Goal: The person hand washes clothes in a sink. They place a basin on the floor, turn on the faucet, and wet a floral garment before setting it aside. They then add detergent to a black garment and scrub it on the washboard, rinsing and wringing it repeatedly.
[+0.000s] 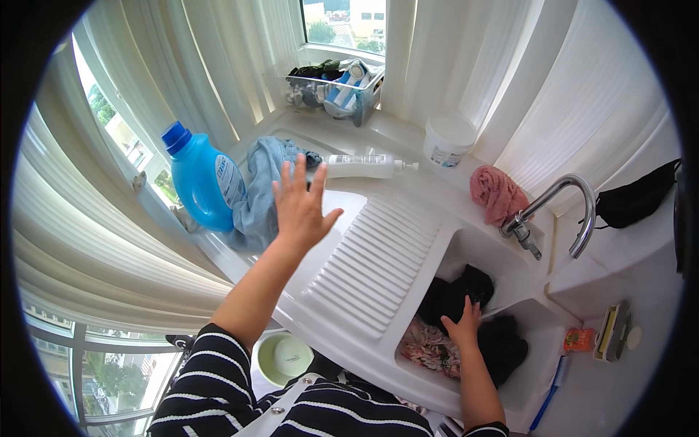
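Note:
My left hand is raised with its fingers spread, over the left part of the white sink counter. Nothing is in it. Close by lie a crumpled light-blue denim garment and a white bottle on its side. My right hand reaches into the sink basin, its fingers apart, at the black cloth; I cannot tell whether it touches it. Pink floral cloth lies beside it in the same basin. More black cloth sits to the right of my wrist.
A blue detergent jug stands at left. A ribbed washboard adjoins the sink. Behind are a clear bin, a white tub, a pink towel and a curved faucet. A blue-handled brush lies at right.

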`<state>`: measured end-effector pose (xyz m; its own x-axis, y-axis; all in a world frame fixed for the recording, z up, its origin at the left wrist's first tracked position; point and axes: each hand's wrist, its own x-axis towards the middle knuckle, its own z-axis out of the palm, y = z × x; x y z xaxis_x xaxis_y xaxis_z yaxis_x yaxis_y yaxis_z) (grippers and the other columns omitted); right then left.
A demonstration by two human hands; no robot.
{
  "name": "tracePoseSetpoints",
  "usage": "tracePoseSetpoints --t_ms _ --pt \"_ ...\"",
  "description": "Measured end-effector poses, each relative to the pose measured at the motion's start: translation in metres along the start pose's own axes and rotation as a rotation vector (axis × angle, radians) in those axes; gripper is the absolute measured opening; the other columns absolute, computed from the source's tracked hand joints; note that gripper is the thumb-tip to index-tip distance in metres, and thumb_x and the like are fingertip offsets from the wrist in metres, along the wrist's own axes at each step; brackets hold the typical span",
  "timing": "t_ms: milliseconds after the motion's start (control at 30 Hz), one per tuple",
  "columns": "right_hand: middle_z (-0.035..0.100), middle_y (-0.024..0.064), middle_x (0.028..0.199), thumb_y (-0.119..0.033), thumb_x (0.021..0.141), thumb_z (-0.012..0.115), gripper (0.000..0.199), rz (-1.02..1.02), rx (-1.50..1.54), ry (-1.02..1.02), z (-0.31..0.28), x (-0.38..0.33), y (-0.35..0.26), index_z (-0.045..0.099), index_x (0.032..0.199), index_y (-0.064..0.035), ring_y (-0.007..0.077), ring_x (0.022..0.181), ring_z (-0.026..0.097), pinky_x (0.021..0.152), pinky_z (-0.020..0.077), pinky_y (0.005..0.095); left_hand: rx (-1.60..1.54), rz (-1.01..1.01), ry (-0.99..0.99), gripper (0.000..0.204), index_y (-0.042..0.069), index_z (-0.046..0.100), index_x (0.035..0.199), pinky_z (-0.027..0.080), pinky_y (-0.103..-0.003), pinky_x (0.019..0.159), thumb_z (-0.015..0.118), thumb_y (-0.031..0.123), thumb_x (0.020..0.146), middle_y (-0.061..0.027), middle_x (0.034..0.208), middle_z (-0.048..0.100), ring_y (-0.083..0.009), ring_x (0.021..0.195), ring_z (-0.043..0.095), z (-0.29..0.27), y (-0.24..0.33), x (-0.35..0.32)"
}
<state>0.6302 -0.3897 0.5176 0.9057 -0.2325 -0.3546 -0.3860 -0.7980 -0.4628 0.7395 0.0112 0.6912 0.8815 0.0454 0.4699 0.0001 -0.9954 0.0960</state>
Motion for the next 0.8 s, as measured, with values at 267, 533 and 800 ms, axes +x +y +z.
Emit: tracePoseSetpoints --t_ms 267,533,800 --pt "0.022 0.0279 0.154 -0.035 0.083 0.073 0.082 -0.026 -0.046 -0.153 0.0 0.013 -0.009 0.032 0.15 -0.0133 0.0436 0.138 0.033 0.111 0.0336 0.0464 -0.112 -0.207 -0.039 0.065 0.026 0.054 0.133 0.052 -0.042 0.086 0.058 0.0 0.074 -0.0179 0.127 0.056 -0.0388 0.105 0.059 0.039 -0.121 -0.001" --pt "0.035 0.0268 0.148 -0.03 0.085 0.07 0.069 -0.159 -0.116 -0.105 0.002 0.009 -0.01 0.041 0.145 -0.0106 0.0427 0.135 0.037 0.11 0.0358 0.0455 -0.396 -0.208 0.488 0.052 0.012 0.065 0.12 0.05 -0.037 0.088 0.057 -0.007 0.072 -0.0195 0.107 0.067 -0.0386 0.1 0.063 0.02 -0.143 0.031" --pt "0.009 0.0215 0.159 -0.039 0.083 0.072 0.08 -0.118 -0.332 -0.133 -0.005 0.001 -0.02 0.032 0.151 -0.0219 0.043 0.144 0.018 0.108 0.0371 0.0507 0.194 -0.425 -0.187 0.078 0.022 0.038 0.147 0.024 -0.067 0.107 0.076 0.032 0.08 -0.0197 0.159 0.013 -0.0466 0.143 0.016 0.013 -0.092 0.062"
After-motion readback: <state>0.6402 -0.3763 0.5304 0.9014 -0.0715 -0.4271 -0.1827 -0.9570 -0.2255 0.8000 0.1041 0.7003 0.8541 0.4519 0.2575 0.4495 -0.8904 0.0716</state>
